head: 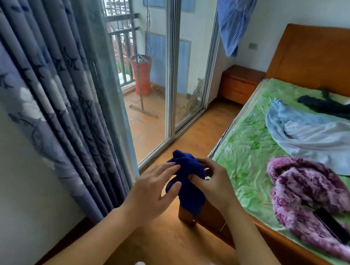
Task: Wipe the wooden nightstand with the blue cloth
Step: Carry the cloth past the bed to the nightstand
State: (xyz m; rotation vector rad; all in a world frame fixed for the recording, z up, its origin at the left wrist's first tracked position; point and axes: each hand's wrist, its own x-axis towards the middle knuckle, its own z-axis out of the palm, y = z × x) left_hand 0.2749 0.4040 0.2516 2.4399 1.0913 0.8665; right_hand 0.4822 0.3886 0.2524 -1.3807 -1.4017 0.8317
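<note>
A dark blue cloth (186, 182) hangs bunched in front of me, above the floor at the bed's foot corner. My right hand (214, 183) grips its right side with thumb and fingers. Fingertips and thumb of my left hand (154, 189) pinch its left edge. The wooden nightstand (239, 84) stands far off in the room's back corner, between the glass door and the bed's headboard. Its top looks bare.
A wooden bed (267, 238) with a green sheet fills the right side, carrying purple, pale blue and black clothes. Grey curtains (50, 77) hang on the left. A sliding glass door (173, 66) leads to a balcony. A narrow wood-floor aisle (210, 125) runs alongside the bed.
</note>
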